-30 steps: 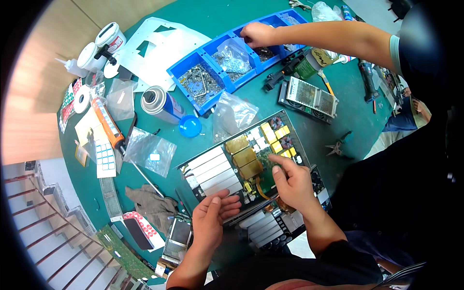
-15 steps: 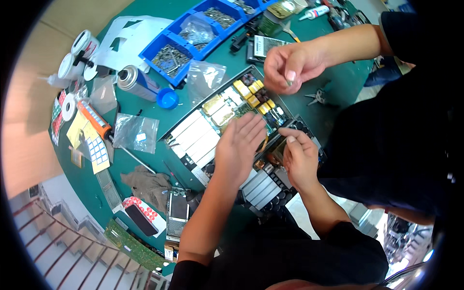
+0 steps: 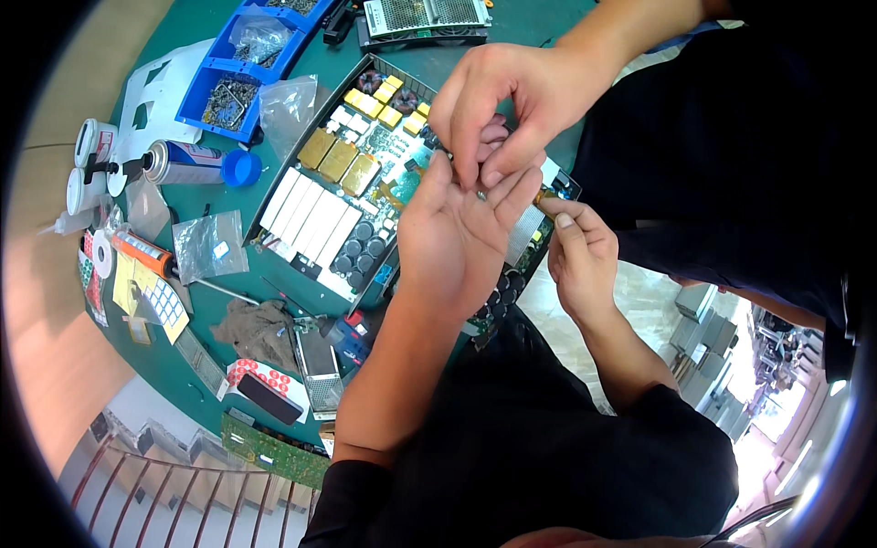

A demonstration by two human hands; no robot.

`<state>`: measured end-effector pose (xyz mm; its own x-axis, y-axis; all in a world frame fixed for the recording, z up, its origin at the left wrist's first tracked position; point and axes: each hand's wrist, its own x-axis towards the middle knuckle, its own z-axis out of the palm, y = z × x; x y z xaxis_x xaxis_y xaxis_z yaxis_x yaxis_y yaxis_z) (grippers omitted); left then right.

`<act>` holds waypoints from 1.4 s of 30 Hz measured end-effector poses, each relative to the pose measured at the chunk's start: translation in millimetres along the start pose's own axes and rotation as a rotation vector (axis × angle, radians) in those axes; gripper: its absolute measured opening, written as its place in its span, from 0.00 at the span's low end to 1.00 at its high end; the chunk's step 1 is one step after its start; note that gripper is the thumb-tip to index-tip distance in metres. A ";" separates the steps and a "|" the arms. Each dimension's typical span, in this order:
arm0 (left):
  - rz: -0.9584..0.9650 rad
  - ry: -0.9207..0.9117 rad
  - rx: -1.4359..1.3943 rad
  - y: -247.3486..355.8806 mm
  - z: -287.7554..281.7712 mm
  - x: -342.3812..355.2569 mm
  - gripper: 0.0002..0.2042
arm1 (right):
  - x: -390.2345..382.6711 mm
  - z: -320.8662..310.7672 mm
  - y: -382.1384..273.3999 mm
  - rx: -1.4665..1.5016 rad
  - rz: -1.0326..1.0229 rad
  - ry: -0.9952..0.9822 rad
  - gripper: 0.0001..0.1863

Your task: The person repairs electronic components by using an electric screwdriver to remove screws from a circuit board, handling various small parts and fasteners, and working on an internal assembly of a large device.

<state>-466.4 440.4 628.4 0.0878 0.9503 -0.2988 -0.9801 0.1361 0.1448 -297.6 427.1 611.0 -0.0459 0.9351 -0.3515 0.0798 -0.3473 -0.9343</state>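
Note:
My left hand point(image 3: 452, 242) is turned palm up with its fingers stretched out, above an open metal case point(image 3: 314, 139) of circuit boards. A tiny metal piece point(image 3: 481, 194), perhaps a screw, lies on its fingers. Another person's hand point(image 3: 507, 105) reaches in from the upper right, its thumb and fingertips pinched just over my palm; what they hold is hidden. My right hand point(image 3: 585, 251) has its thumb and finger closed at the case's right side, beside an amber strip point(image 3: 543, 195). Whether it grips that strip is unclear.
Blue parts bins point(image 3: 206, 96) with small hardware stand at the upper left. Nearby are a spray can point(image 3: 183, 163) with a blue cap point(image 3: 241, 168), plastic bags point(image 3: 210, 247) and an orange tube point(image 3: 142, 251). A grey rag point(image 3: 260, 333) and a phone point(image 3: 269, 398) lie lower left.
The other person's hand has come down and left to my left hand, whose palm has turned up. A tiny metal piece now shows on my fingers. The view has shifted.

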 end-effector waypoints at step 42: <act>0.528 0.473 0.595 185.4 -103.9 144.4 0.33 | 92.3 61.4 48.0 0.209 0.583 -0.325 0.08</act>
<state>-653.9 573.7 514.1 -0.5540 0.7349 -0.3912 -0.6079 -0.0360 0.7932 -359.1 492.5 530.2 -0.3518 0.5347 -0.7684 -0.0095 -0.8228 -0.5682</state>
